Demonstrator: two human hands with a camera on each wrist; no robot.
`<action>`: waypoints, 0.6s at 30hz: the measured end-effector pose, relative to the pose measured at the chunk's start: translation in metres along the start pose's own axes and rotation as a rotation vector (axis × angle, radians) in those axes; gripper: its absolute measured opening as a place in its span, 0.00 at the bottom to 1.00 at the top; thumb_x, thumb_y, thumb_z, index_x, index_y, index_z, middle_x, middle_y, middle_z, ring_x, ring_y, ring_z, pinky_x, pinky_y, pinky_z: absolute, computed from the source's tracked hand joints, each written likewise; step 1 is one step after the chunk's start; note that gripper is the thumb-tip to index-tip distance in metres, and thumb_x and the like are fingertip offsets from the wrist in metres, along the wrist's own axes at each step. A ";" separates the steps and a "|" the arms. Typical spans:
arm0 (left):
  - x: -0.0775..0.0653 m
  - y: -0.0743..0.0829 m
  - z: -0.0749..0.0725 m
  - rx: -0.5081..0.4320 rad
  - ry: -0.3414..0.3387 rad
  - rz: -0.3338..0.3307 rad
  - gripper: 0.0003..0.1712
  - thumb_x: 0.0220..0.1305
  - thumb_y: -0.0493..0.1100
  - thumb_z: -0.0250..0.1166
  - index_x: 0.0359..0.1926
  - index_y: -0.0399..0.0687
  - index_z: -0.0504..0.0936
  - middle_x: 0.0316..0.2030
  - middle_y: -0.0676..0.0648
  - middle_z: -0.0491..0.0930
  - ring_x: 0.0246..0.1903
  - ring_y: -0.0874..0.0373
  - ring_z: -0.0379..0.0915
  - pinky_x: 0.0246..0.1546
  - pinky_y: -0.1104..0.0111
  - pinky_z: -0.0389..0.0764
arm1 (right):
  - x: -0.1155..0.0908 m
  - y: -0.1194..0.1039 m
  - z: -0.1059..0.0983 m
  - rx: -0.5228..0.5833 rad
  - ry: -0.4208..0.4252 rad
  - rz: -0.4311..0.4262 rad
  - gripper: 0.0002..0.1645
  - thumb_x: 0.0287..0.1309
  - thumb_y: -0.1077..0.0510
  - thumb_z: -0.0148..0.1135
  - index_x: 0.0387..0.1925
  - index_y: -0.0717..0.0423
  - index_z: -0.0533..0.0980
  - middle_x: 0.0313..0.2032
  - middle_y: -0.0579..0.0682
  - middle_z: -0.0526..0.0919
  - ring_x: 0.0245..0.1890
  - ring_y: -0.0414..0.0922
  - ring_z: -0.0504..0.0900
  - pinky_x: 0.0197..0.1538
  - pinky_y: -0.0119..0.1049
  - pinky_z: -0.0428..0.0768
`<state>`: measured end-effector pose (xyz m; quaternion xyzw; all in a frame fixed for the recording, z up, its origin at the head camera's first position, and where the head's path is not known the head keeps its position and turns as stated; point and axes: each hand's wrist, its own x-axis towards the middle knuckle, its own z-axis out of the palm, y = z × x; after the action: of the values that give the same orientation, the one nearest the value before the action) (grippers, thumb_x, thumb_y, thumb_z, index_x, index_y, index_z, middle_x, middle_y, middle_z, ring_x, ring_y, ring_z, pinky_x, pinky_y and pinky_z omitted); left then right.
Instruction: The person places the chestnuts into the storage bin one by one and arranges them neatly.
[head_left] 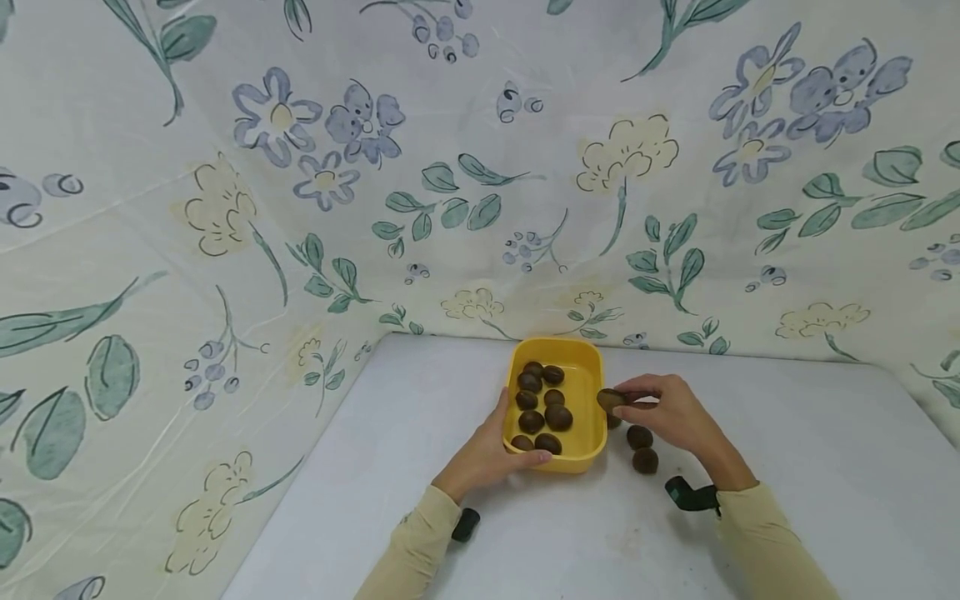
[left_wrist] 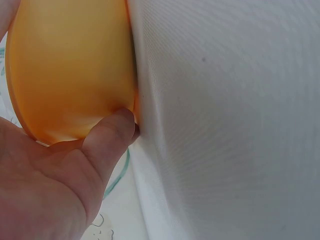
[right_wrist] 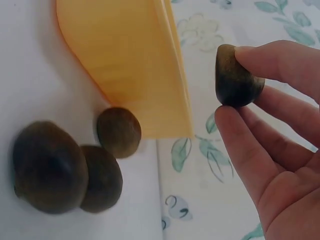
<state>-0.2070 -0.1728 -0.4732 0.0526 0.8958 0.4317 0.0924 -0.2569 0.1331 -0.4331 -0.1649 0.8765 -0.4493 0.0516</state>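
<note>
A yellow plastic box (head_left: 573, 461) sits on the table with several dark brown chestnut-like nuts (head_left: 558, 417) inside, mostly along its left half. My left hand (head_left: 483, 454) grips the box's near left corner, thumb along the front wall; the left wrist view shows the thumb (left_wrist: 112, 137) against the yellow wall. Beside the box's right rim, my right hand (head_left: 671, 408) pinches one nut (right_wrist: 234, 77) between thumb and fingertips, raised above the table. Three more nuts (right_wrist: 50, 167) lie on the table right of the box, one partly hidden below the right hand in the head view.
The white table (head_left: 420, 383) meets a flower-patterned cloth (head_left: 480, 208) behind and at the left. Black wrist-camera parts (head_left: 690, 495) show at both wrists, close above the tabletop. Small specks lie near the right forearm.
</note>
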 end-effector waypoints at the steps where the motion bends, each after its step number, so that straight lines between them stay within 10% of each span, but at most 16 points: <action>1: 0.000 0.000 0.000 -0.002 0.001 0.003 0.76 0.53 0.68 0.77 0.84 0.53 0.34 0.83 0.43 0.48 0.81 0.44 0.51 0.80 0.44 0.57 | 0.001 -0.001 0.002 0.007 -0.005 0.000 0.22 0.62 0.56 0.71 0.56 0.60 0.83 0.54 0.59 0.86 0.54 0.54 0.85 0.58 0.47 0.87; 18: -0.001 0.000 -0.003 -0.006 -0.022 -0.001 0.75 0.54 0.69 0.75 0.84 0.53 0.33 0.83 0.43 0.47 0.81 0.42 0.51 0.79 0.42 0.59 | 0.005 -0.015 0.032 -0.048 -0.086 -0.071 0.19 0.60 0.58 0.74 0.52 0.59 0.85 0.51 0.54 0.87 0.46 0.45 0.85 0.53 0.39 0.89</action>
<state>-0.2066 -0.1751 -0.4717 0.0566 0.8935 0.4336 0.1026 -0.2506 0.0982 -0.4394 -0.2161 0.8777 -0.4221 0.0693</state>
